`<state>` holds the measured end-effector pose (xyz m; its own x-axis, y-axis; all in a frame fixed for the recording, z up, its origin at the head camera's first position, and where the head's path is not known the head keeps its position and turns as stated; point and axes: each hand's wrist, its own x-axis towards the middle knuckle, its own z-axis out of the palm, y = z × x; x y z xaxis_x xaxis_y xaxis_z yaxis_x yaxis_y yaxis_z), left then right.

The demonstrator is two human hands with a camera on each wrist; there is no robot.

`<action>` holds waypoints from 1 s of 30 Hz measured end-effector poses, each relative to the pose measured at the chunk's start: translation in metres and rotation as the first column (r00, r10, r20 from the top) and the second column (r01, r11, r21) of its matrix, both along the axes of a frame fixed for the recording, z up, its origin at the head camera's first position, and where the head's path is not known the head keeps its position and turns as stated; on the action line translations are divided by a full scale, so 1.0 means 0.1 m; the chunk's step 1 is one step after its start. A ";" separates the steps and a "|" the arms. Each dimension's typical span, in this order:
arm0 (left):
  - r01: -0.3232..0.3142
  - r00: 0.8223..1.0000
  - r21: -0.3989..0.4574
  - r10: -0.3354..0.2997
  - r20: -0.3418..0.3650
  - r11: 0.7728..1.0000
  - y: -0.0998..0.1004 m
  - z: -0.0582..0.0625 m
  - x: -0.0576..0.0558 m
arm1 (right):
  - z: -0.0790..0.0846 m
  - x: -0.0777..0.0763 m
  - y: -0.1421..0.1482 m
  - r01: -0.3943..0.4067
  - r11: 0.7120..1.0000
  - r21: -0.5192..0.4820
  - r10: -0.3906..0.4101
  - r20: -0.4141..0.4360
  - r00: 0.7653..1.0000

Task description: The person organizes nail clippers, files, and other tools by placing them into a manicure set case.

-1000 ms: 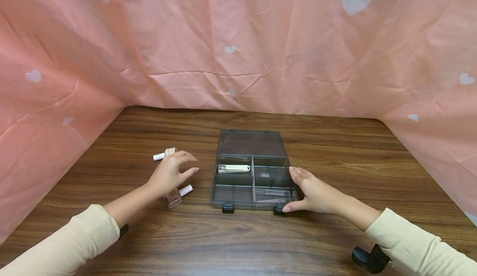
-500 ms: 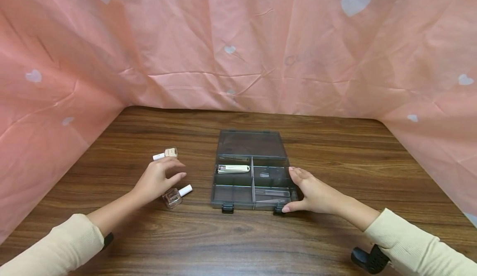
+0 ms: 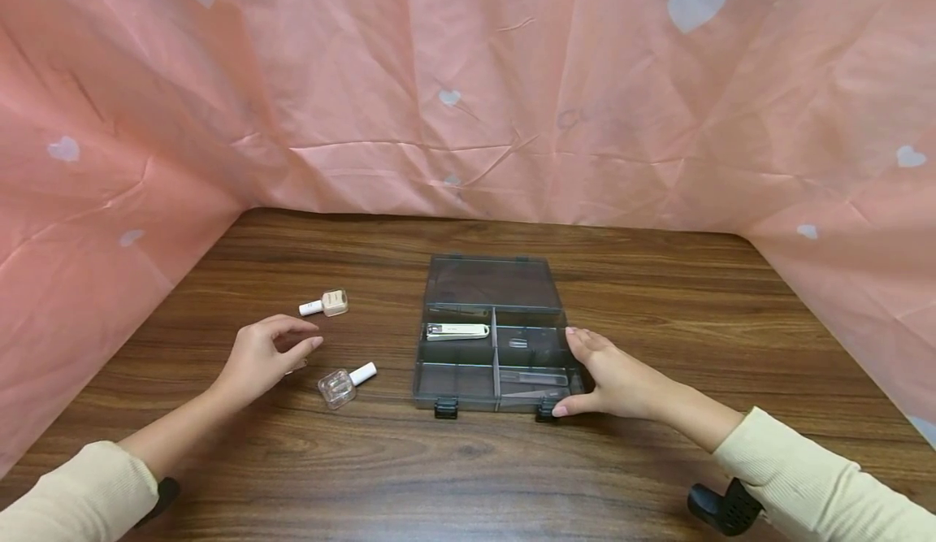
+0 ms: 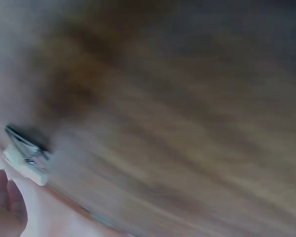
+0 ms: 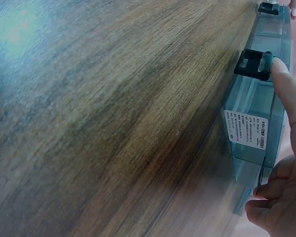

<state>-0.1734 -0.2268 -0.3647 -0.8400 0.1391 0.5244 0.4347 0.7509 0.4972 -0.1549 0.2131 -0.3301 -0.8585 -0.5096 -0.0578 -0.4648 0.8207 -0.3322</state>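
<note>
My left hand (image 3: 262,359) is over the table's left side, fingers loosely bent and thumb apart. A small shiny thing peeks out below its thumb, mostly hidden. To its right lies a clear nail polish bottle (image 3: 337,388) with a white cap; a beige nail polish bottle (image 3: 335,302) lies behind it. My right hand (image 3: 621,375) holds the dark see-through compartment box (image 3: 457,381) at its right front corner, thumb at a black latch (image 5: 254,64), fingers along the side. In the box are a nail clipper (image 3: 458,331) and slim flat tools (image 3: 534,379).
The box's lid (image 3: 491,282) lies folded back behind it. A white label (image 5: 246,129) is on the box's side. Pink curtain (image 3: 468,87) with white hearts encloses the wooden table (image 3: 468,477). The left wrist view is blurred.
My left hand has moved left and slightly down, away from the box, uncovering both nail polish bottles. My right hand and the box have stayed in place.
</note>
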 end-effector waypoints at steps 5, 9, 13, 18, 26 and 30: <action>-0.041 0.999 -0.003 0.041 0.001 0.999 -0.12 -0.05 0.06 | 0.01 0.00 0.00 -0.001 1.000 -0.001 0.001 0.004 1.000; -0.060 0.998 -0.015 0.060 0.011 0.998 -0.19 -0.09 0.11 | 0.01 -0.01 0.00 0.001 1.000 -0.001 -0.001 0.005 1.000; -0.065 0.998 -0.025 0.066 0.010 0.998 -0.26 -0.13 0.17 | 0.01 0.00 0.00 0.002 1.000 -0.002 -0.002 0.010 1.000; -0.074 0.997 -0.035 0.075 0.012 0.997 -0.33 -0.19 0.23 | 0.01 0.00 0.00 0.000 1.000 0.001 0.000 0.006 1.000; -0.073 0.997 -0.087 0.074 0.015 0.994 -0.46 -0.26 0.29 | 0.01 0.00 0.00 -0.002 1.000 0.005 0.002 -0.005 1.000; -0.066 0.998 -0.101 0.067 0.008 0.993 -0.49 -0.28 0.31 | 0.01 0.00 0.00 -0.009 1.000 0.003 0.009 -0.019 1.000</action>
<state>-0.1429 -0.2755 -0.3931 -0.8548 0.1344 0.5012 0.3772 0.8243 0.4223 -0.1549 0.2129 -0.3288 -0.8547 -0.5174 -0.0427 -0.4787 0.8172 -0.3211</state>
